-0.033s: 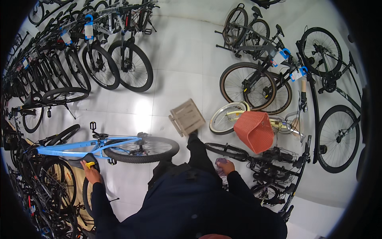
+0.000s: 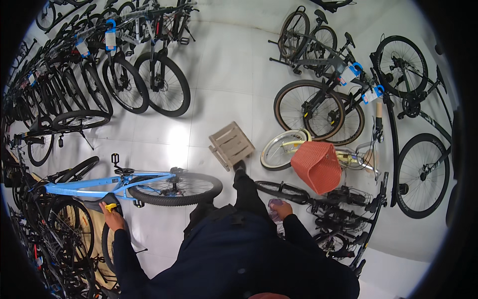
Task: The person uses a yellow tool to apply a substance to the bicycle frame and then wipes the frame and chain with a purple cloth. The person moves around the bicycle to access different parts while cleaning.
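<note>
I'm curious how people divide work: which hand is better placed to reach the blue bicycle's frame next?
Probably the left hand: it is beside the blue frame, holding a small yellow object. The right hand is across the body, holding a purple item.

A: What do we log in the left hand (image 2: 114, 218)?
B: Small yellow object (image 2: 111, 207), over the blue bicycle's (image 2: 82, 187) dark saddle (image 2: 92, 204).
A: Right hand (image 2: 285, 210)?
B: We note a purplish item (image 2: 274, 204), details unclear.

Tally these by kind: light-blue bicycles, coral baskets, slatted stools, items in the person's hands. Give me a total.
Light-blue bicycle: 1
Coral basket: 1
Slatted stool: 1
Held items: 2 (yellow item, left hand; purple item, right hand)
Total: 5
</note>
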Demonstrator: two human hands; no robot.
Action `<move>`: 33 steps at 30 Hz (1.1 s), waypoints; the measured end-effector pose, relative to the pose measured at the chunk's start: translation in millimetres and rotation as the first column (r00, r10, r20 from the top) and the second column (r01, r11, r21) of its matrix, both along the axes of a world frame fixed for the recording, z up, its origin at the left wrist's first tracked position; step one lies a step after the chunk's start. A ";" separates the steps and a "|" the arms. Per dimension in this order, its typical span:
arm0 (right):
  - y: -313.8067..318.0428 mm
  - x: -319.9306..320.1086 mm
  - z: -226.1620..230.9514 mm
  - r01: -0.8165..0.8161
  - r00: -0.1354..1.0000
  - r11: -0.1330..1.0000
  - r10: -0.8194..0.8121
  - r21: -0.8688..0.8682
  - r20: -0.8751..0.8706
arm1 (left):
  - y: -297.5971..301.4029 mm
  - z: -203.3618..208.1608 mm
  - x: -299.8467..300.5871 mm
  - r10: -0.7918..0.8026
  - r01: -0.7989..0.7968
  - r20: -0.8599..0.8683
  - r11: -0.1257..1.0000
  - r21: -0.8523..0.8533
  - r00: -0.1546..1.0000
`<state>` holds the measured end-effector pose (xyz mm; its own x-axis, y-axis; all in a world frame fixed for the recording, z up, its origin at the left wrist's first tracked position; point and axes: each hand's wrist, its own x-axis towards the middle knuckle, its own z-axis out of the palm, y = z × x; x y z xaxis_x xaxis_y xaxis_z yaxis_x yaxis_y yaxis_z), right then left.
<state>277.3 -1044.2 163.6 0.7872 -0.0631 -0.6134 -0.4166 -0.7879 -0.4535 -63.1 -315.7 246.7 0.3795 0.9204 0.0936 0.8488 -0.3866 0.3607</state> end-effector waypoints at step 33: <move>120.9 314.6 2.0 -0.761 0.649 0.643 0.758 -0.091 -0.067 | -391.0 -71.5 54.5 0.375 -0.201 0.073 0.638 -0.743 0.924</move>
